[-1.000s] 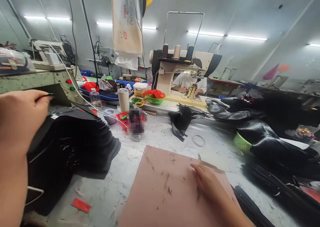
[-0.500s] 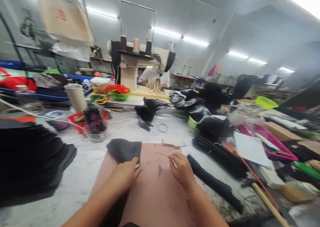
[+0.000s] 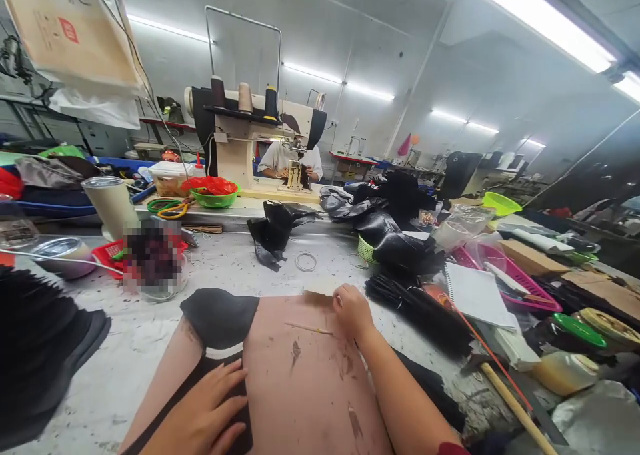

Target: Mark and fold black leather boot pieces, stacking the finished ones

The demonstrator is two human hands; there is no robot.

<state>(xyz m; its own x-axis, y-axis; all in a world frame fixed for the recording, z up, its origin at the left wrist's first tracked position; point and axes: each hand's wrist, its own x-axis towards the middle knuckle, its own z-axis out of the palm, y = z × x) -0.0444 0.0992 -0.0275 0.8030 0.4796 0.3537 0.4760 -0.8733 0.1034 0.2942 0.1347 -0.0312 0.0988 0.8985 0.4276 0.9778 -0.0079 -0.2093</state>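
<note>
In the head view, the left hand (image 3: 207,405) is lying on the black piece (image 3: 220,315), fingers loosely spread, probably keeping it flat on the pink board (image 3: 300,398). The right hand (image 3: 354,313) is resting curled at the board's far edge; whether it is pinching the pale sheet (image 3: 318,288) there, I cannot tell. A thin stick (image 3: 307,327) is lying nearby; a black stack (image 3: 45,358) is sitting leftward, seemingly for easy reach.

Black cut piece (image 3: 220,315), leather-like, is presenting a smooth, matt face; pink board (image 3: 280,395) beneath is looking smooth, with dark scuffs. Black heaped sheeting (image 3: 393,233) is gleaming, glossy and creased, and green basket (image 3: 365,249) is showing perforated plastic. Spiral notebook (image 3: 477,296) is displaying matt white paper; long handle (image 3: 517,408) is showing pale, bare wood.
</note>
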